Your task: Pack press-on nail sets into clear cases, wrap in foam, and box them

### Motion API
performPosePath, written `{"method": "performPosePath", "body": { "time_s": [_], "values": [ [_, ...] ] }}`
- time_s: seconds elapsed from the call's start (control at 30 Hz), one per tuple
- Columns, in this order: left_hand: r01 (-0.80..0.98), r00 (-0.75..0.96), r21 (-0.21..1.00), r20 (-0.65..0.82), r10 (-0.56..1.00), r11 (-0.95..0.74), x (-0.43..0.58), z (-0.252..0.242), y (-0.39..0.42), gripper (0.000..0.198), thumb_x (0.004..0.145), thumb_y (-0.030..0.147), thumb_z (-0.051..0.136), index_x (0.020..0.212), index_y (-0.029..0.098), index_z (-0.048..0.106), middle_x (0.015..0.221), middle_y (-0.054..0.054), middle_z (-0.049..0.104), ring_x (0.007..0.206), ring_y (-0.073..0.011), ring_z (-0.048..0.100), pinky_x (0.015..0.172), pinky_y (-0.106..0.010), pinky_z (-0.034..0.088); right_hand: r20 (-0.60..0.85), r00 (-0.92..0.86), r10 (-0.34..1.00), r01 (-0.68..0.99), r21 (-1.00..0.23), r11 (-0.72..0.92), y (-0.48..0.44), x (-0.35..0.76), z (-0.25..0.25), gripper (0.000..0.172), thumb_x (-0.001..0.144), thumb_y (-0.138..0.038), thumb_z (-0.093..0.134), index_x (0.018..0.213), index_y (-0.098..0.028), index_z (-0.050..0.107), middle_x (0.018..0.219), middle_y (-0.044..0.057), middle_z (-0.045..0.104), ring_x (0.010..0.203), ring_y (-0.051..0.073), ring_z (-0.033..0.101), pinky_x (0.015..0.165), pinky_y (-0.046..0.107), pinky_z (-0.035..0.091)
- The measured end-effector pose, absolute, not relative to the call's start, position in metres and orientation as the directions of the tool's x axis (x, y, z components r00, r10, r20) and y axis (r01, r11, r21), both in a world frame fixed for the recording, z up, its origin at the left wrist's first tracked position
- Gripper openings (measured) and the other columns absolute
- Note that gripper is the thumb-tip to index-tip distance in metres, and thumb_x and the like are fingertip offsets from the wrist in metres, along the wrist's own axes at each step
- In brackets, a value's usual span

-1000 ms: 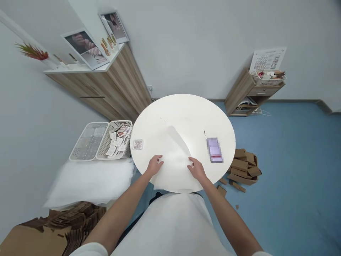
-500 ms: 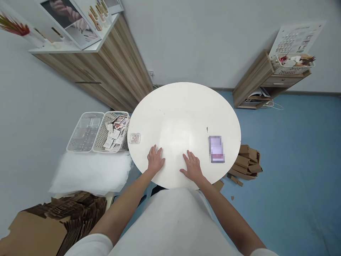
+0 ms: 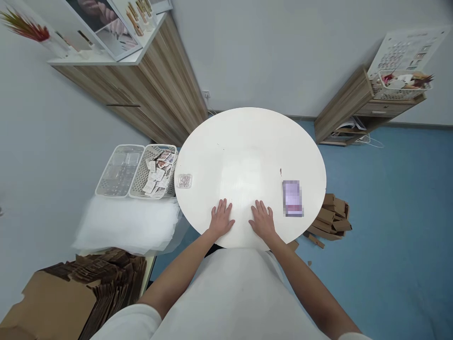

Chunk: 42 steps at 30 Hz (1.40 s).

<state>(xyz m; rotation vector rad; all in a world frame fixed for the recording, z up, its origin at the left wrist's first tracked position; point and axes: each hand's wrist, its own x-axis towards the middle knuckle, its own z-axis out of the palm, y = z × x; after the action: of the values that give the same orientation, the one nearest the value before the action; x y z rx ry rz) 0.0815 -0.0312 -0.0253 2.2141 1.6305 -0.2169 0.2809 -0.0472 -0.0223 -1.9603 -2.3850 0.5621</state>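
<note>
My left hand (image 3: 221, 218) and my right hand (image 3: 263, 220) lie flat, fingers spread, side by side on a thin white sheet (image 3: 240, 182) spread on the round white table (image 3: 247, 137) near its front edge. The sheet is faint against the tabletop. A small clear packet (image 3: 184, 181) lies at the table's left edge. A blurred purple rectangular object (image 3: 293, 198) lies to the right of my right hand.
Left of the table stand two white baskets (image 3: 120, 171), one holding several small packets (image 3: 157, 174), above a pile of white sheets (image 3: 127, 224). Flattened cardboard (image 3: 71, 293) lies at lower left and cardboard pieces (image 3: 331, 219) on the blue floor. Wooden cabinets (image 3: 155, 94) stand behind.
The lifted sheet has been laid flat on the table. Both hands went from gripping its edge to pressing flat on it, then moved closer together.
</note>
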Motion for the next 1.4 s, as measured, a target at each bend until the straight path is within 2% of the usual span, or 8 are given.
{"method": "performPosePath", "body": {
  "time_s": [0.13, 0.27, 0.47, 0.57, 0.7, 0.93, 1.13, 1.4],
  "values": [
    [0.945, 0.305, 0.215, -0.32, 0.897, -0.244, 0.087, -0.027, -0.038, 0.059, 0.081, 0.035, 0.041, 0.135, 0.019, 0.024, 0.145, -0.013, 0.014, 0.133, -0.0278, 0.008, 0.101, -0.049, 0.015, -0.217, -0.279, 0.935, 0.931, -0.299, 0.209, -0.053, 0.281, -0.019, 0.045, 0.078, -0.031, 0.047, 0.121, -0.019, 0.042, 0.14, 0.012, 0.029, 0.13, 0.027, 0.021, 0.099, 0.047, 0.018],
    [0.94, 0.311, 0.236, -0.309, 0.899, -0.245, 0.089, -0.028, -0.041, 0.059, 0.08, 0.035, 0.042, 0.135, 0.019, 0.026, 0.145, -0.013, 0.015, 0.133, -0.0288, 0.009, 0.101, -0.05, 0.015, -0.232, -0.258, 0.938, 0.933, -0.312, 0.179, -0.056, 0.285, -0.018, 0.042, 0.077, -0.033, 0.049, 0.116, -0.019, 0.046, 0.138, 0.012, 0.032, 0.128, 0.028, 0.024, 0.097, 0.047, 0.02],
    [0.945, 0.29, 0.246, -0.323, 0.901, -0.216, 0.093, -0.026, -0.04, 0.06, 0.079, 0.033, 0.044, 0.134, 0.018, 0.027, 0.144, -0.013, 0.015, 0.133, -0.0297, 0.008, 0.101, -0.051, 0.015, -0.16, -0.017, 0.987, 0.944, -0.327, -0.037, -0.048, 0.311, -0.014, 0.034, 0.082, -0.034, 0.04, 0.112, -0.019, 0.048, 0.126, 0.014, 0.046, 0.117, 0.026, 0.038, 0.096, 0.047, 0.02],
    [0.949, 0.28, 0.238, -0.333, 0.901, -0.207, 0.094, -0.025, -0.04, 0.06, 0.078, 0.032, 0.044, 0.133, 0.017, 0.028, 0.144, -0.014, 0.015, 0.133, -0.0291, 0.008, 0.101, -0.051, 0.014, -0.138, 0.094, 0.986, 0.948, -0.289, -0.131, -0.04, 0.325, -0.012, 0.031, 0.081, -0.037, 0.042, 0.105, -0.019, 0.051, 0.126, 0.015, 0.044, 0.121, 0.03, 0.031, 0.097, 0.051, 0.015],
    [0.953, 0.269, 0.23, -0.334, 0.903, -0.199, 0.095, -0.025, -0.04, 0.06, 0.078, 0.032, 0.045, 0.133, 0.017, 0.028, 0.144, -0.014, 0.016, 0.133, -0.0297, 0.007, 0.101, -0.051, 0.014, -0.173, 0.196, 0.965, 0.944, -0.231, -0.233, -0.031, 0.333, -0.012, 0.036, 0.08, -0.043, 0.042, 0.104, -0.017, 0.05, 0.132, 0.017, 0.036, 0.126, 0.033, 0.02, 0.095, 0.055, 0.011],
    [0.955, 0.265, 0.223, -0.346, 0.9, -0.195, 0.096, -0.024, -0.039, 0.059, 0.077, 0.031, 0.044, 0.132, 0.016, 0.029, 0.144, -0.015, 0.017, 0.133, -0.0295, 0.008, 0.101, -0.05, 0.016, -0.194, 0.24, 0.951, 0.934, -0.221, -0.281, -0.026, 0.335, -0.017, 0.038, 0.079, -0.046, 0.041, 0.103, -0.017, 0.049, 0.131, 0.018, 0.037, 0.123, 0.033, 0.027, 0.095, 0.056, 0.012],
    [0.948, 0.264, 0.261, -0.329, 0.907, -0.181, 0.094, -0.025, -0.039, 0.058, 0.078, 0.032, 0.045, 0.132, 0.017, 0.029, 0.143, -0.015, 0.017, 0.132, -0.0294, 0.01, 0.1, -0.05, 0.017, -0.125, 0.179, 0.976, 0.949, -0.241, -0.205, -0.033, 0.325, -0.009, 0.035, 0.081, -0.042, 0.039, 0.104, -0.018, 0.048, 0.131, 0.017, 0.037, 0.124, 0.031, 0.025, 0.096, 0.054, 0.013],
    [0.945, 0.224, 0.297, -0.271, 0.936, -0.14, 0.064, -0.019, -0.045, 0.056, 0.079, 0.035, 0.046, 0.13, 0.018, 0.033, 0.142, -0.014, 0.021, 0.132, -0.0288, 0.014, 0.1, -0.047, 0.021, -0.229, -0.198, 0.953, 0.931, -0.349, 0.11, -0.058, 0.257, -0.011, 0.03, 0.08, -0.034, 0.043, 0.107, -0.021, 0.049, 0.129, 0.012, 0.042, 0.124, 0.026, 0.029, 0.098, 0.047, 0.017]
  ]
}}
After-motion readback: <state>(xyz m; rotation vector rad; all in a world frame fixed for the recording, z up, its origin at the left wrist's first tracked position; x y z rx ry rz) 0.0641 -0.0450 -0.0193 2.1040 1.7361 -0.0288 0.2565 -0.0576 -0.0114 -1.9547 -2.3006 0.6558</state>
